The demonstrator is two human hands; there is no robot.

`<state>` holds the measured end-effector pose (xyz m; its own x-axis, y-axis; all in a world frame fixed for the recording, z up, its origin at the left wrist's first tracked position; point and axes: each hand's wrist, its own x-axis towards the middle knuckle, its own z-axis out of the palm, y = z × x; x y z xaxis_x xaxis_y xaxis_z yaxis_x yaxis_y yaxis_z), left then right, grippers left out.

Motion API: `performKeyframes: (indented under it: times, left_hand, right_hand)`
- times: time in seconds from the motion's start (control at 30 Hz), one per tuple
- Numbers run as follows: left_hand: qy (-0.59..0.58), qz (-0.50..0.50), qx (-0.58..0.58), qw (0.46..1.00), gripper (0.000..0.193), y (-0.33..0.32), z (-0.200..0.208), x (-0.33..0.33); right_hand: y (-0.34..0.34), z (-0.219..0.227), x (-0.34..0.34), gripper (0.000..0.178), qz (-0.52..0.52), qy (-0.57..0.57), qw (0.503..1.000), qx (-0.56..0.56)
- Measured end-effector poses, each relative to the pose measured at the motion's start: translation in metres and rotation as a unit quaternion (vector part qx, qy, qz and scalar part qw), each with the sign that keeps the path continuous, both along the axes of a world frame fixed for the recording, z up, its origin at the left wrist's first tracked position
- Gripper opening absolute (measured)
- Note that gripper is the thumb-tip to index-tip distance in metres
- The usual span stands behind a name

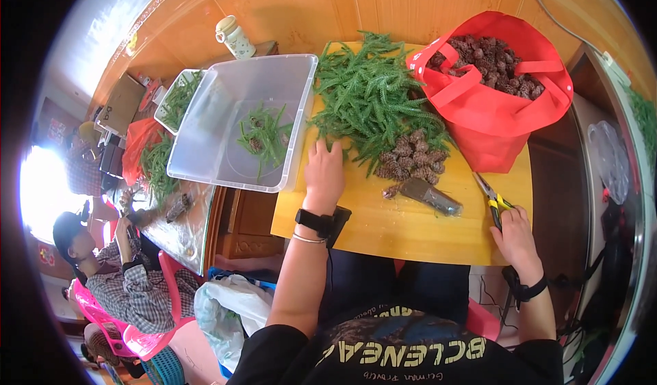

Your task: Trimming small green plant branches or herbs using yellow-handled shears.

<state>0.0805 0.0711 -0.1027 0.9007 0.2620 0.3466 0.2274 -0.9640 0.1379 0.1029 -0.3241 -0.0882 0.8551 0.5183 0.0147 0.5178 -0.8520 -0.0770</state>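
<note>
My right hand (517,240) is closed around the yellow-and-black handles of a pair of pliers (490,192), whose jaws point away from me over the table's right side. My left hand (324,173) rests at the near left edge of a heap of green artificial fir sprigs (373,87). Its fingers are curled down, and what they pinch, if anything, is hidden. Between my hands lie a cluster of brown pine cones (412,158) and a clear plastic packet (432,197) with dark contents. Left of my left hand, a clear plastic bin (181,152) contains a few sprigs with cones (263,135).
A red fabric bag (486,135) full of pine cones stands on the yellow table (369,224) at the back right. A white basket (164,114) of greenery and a lidded bottle (235,37) are beyond the bin. Another person (137,282) sits at the left table.
</note>
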Motion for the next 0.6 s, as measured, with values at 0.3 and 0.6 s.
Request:
performKeyframes:
  times: [0.3,0.6]
  left_hand:
    - [-0.016,-0.033,-0.270,0.962,0.018,-0.008,0.043,-0.022]
    - [0.039,-0.147,-0.793,0.590,0.035,-0.063,0.076,-0.040]
  right_hand:
    - [0.017,0.031,-0.002,0.027,-0.039,0.068,0.997,0.023]
    - [0.127,0.086,-0.005,0.046,0.067,0.245,0.845,0.471]
